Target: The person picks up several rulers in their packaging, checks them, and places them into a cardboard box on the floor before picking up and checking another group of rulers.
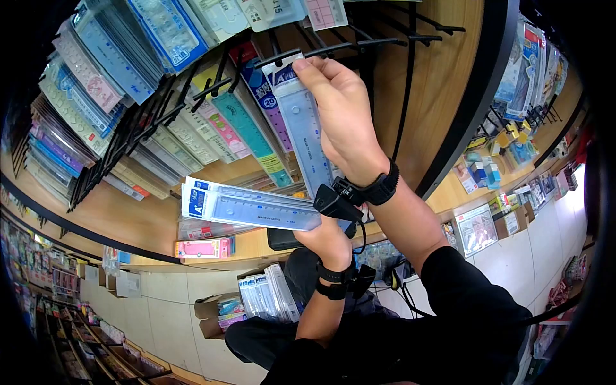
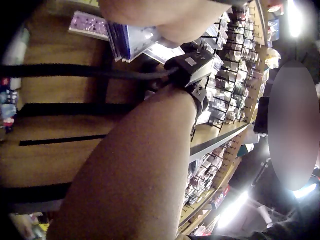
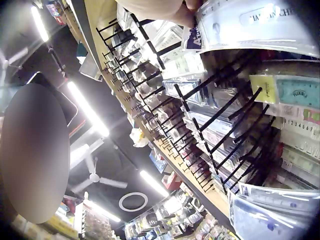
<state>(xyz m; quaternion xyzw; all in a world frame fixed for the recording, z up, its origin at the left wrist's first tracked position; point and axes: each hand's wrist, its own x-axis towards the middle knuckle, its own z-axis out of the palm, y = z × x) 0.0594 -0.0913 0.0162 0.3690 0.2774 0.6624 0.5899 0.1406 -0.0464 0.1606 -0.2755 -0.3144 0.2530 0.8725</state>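
In the head view my right hand [image 1: 346, 115] pinches the blue-labelled top of a clear packaged ruler [image 1: 301, 122] at the end of a black rack hook [image 1: 282, 58]. Below it, my left hand [image 1: 327, 244] grips the end of a fanned stack of similar packaged rulers [image 1: 256, 208], their labels pointing left. The right wrist view shows part of my right hand [image 3: 160, 10] at the label of the ruler package [image 3: 250, 25], and the stack [image 3: 275, 215] lower down. My left hand's fingers are mostly hidden in the head view.
Black hooks hold a teal ruler [image 1: 247, 128] and many other packages on the left. A wooden shelf edge [image 1: 256, 247] runs under the hands. Pink boxes [image 1: 205, 248] lie on it. On the floor stands an open carton [image 1: 206, 314] with more packages.
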